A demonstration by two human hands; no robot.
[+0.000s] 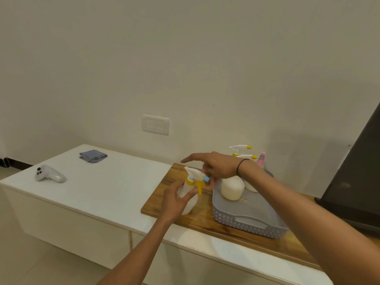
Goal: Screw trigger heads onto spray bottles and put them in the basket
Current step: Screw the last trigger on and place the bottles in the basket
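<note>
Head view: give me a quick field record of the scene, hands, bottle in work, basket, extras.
left hand: left hand grips the body of the white spray bottle, upright on the wooden board
right hand: right hand pinches the trigger head near its blue nozzle, forefinger stretched out
basket: grey basket on the board, two white bottles with yellow-tipped heads inside
extras: white controller and folded grey cloth on the white counter

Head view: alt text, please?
Left hand grips a white plastic spray bottle on a wooden board while the right hand turns its yellow-collared trigger head, beside a grey lattice basket.
</note>
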